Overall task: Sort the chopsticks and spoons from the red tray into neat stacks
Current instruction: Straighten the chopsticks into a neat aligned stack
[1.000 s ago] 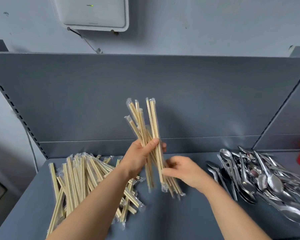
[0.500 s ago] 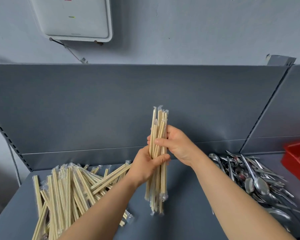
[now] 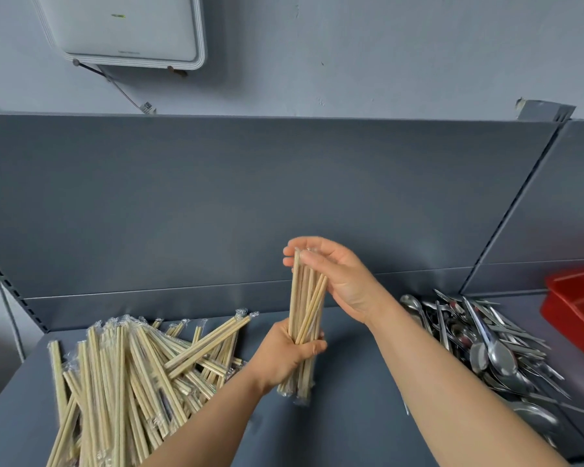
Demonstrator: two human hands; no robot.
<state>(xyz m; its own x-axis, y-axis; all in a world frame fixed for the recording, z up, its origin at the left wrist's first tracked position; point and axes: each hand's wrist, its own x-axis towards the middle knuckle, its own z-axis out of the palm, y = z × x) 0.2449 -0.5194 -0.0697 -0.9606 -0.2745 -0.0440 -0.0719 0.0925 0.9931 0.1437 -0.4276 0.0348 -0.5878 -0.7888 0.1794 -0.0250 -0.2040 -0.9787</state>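
Note:
A bundle of wrapped wooden chopsticks (image 3: 305,298) stands upright on the grey shelf (image 3: 351,416), its lower ends near the surface. My left hand (image 3: 284,355) grips the bundle low down. My right hand (image 3: 338,278) lies over the top ends, its fingers curled lightly over the tips and its palm beside the sticks. A loose pile of wrapped chopsticks (image 3: 139,372) lies at the left. A heap of metal spoons (image 3: 493,345) lies at the right. The red tray (image 3: 577,305) sits at the far right edge.
A grey back panel (image 3: 250,203) rises behind the shelf, with a side panel at the right. A white box (image 3: 125,28) hangs on the wall above. Bare shelf surface shows between the two piles.
My right hand has slid up from the bundle's middle to its top ends. The bundle has dropped lower and drawn tighter, with my left hand still around it.

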